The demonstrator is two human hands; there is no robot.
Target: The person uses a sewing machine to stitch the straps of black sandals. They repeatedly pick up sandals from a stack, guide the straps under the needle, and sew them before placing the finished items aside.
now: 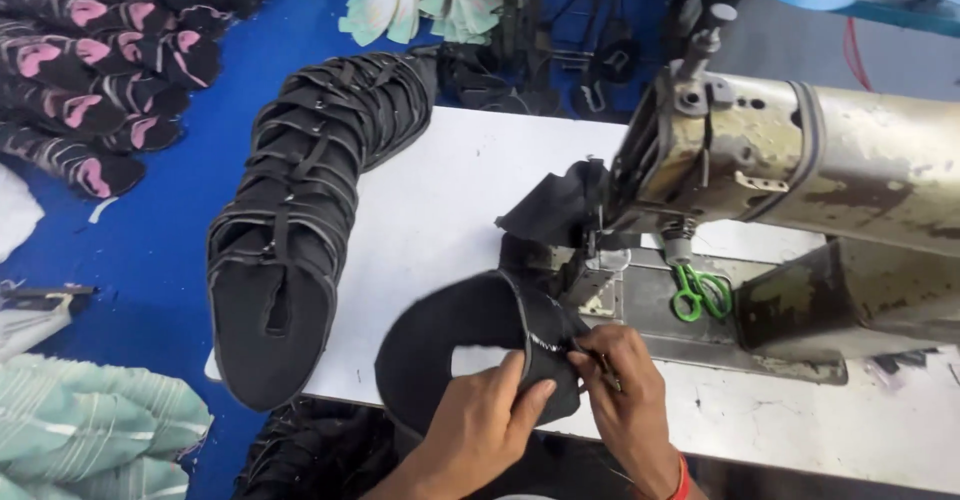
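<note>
From the head view I saw my left hand (487, 412) and right hand (622, 385) both pinching the curved black fabric piece (470, 335) at the white table's (440, 200) near edge, just before the sewing machine (790, 175), beside a stack of black pieces (300, 210).

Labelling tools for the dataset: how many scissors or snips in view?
1. A pair of green-handled thread snips lies on the grey metal bed of the worn beige sewing machine, right of the needle area. Others may be hidden under the black fabric pieces.
</note>
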